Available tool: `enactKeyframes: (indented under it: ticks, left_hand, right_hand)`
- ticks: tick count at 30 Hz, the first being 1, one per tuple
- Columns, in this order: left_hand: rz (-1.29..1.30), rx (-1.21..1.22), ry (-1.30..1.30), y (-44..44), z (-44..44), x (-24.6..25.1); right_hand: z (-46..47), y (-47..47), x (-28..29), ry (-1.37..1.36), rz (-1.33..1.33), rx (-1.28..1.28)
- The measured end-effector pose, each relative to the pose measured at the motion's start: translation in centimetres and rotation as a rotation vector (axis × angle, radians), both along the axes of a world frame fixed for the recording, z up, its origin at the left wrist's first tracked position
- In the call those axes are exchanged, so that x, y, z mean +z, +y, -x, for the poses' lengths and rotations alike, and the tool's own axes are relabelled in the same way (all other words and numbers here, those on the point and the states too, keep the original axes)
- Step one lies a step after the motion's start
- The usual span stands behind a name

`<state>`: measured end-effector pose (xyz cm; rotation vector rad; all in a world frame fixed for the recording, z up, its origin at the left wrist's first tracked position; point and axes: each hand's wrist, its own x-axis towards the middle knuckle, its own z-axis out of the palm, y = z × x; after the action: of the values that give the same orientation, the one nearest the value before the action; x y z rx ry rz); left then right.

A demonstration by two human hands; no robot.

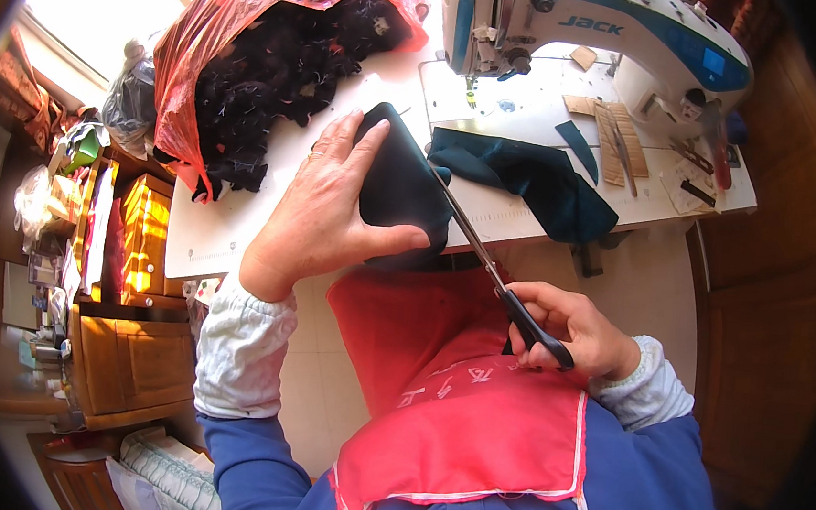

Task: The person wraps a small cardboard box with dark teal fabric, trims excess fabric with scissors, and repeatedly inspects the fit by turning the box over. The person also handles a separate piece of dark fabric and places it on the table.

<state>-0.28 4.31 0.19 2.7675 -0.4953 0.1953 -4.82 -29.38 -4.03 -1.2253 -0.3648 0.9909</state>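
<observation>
A piece of dark teal fabric (403, 183) lies at the front edge of the white sewing table, its lower end hanging past the edge. My left hand (332, 213) rests flat on its left side, fingers spread and thumb stretched across the cloth. In my right hand (568, 325) are scissors (477, 245) with black handles and long metal blades. Their blades run along the fabric's right edge; the tips are by a small curled bit of cloth. To the right, a second dark teal fabric piece (529, 178) lies crumpled, partly over the table edge.
A white and blue Jack sewing machine (598, 33) stands at the back right. Cardboard pieces (618, 142), tweezers (624, 153) and a teal scrap (579, 150) lie near it. A red plastic bag (177, 86) of black scraps (271, 72) fills the back left. Wooden drawers (143, 234) stand at left.
</observation>
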Motion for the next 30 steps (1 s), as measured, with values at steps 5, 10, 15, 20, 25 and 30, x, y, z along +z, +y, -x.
enactKeyframes:
  ticks: [5, 10, 15, 20, 25, 30]
  left_hand:
    - [0.011, 0.002, -0.004, -0.1, 0.0, 0.0]
    - [0.013, -0.029, -0.055, -0.1, 0.0, 0.0]
    - [0.016, -0.010, -0.034, -0.1, 0.1, -0.1]
    - [0.024, -0.004, -0.034, 0.0, 0.1, -0.4]
    - [0.012, 0.000, -0.030, 0.0, 0.0, -0.3]
    - [0.024, 0.004, -0.024, 0.0, 0.1, -0.3]
  right_hand:
    - [-1.6, 1.3, 0.6, -0.044, 0.001, 0.000]
    - [-2.6, 2.4, 0.7, -0.127, 0.005, -0.026]
    - [-3.0, 2.8, 1.2, -0.103, 0.050, -0.046]
    - [-2.8, 3.0, 1.3, -0.103, 0.056, -0.058]
    - [-2.7, 3.5, 1.1, -0.056, 0.041, -0.091]
    - [-2.5, 3.5, 1.0, -0.074, 0.055, -0.086]
